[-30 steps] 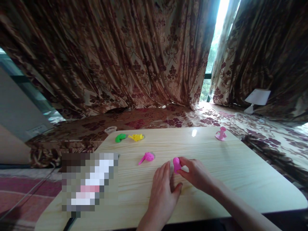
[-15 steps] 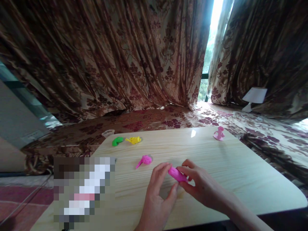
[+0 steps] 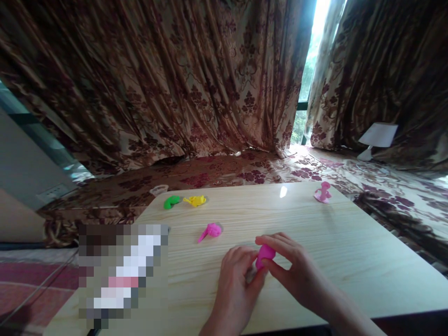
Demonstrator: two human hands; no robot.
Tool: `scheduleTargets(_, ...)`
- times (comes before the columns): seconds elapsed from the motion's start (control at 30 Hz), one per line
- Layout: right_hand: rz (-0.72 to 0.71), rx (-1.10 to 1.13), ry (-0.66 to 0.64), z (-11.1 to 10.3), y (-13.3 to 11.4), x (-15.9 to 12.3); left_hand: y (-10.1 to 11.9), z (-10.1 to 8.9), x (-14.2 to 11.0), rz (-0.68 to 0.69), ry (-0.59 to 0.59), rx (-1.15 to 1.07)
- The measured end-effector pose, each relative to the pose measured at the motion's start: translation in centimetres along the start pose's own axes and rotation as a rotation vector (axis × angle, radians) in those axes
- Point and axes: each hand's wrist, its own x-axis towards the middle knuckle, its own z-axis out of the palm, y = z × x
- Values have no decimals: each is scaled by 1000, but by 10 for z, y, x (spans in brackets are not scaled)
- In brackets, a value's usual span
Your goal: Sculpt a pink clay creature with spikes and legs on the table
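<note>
A bright pink lump of what looks like modelling clay (image 3: 265,256) is held just above the table between my two hands. My right hand (image 3: 296,263) pinches it from the right, index finger over the top and thumb below. On the other side, my left hand (image 3: 238,277) curls its fingers and thumb against the lump's left edge. Beyond my left hand lies a pink clay piece (image 3: 213,230) with a round body and a pointed tail. Farther back are a curved green piece (image 3: 171,201) and a yellow piece (image 3: 196,200) with a thin projecting part.
A pale pink stand-like object (image 3: 323,192) is near the far right corner of the light wooden table (image 3: 350,270). A blurred-out patch (image 3: 122,270) covers the left side. Behind are a floral-covered ledge, curtains (image 3: 210,84) and a white lamp (image 3: 378,135).
The pink lump has turned from lying slantwise to standing more upright, and has shifted slightly right. My left hand has moved right and its fingers have curled in. The view has shifted slightly.
</note>
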Motion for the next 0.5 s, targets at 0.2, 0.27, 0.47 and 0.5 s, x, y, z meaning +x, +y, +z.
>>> scheduleTargets(0.2, -17, -33, -133, -2, -7, 9, -3, 1, 0, -46, 65, -66)
scheduleTargets(0.27, -48, -71, -160, -5, -10, 9, -4, 1, 0, -31, 48, -65)
scheduleTargets(0.47, -109, -176, -281, -11, -24, 7, -2, 2, -1, -15, 23, -6)
scheduleTargets(0.5, -119, -188, -297, -10, -25, 7, -2, 2, -1, -10, 31, -10)
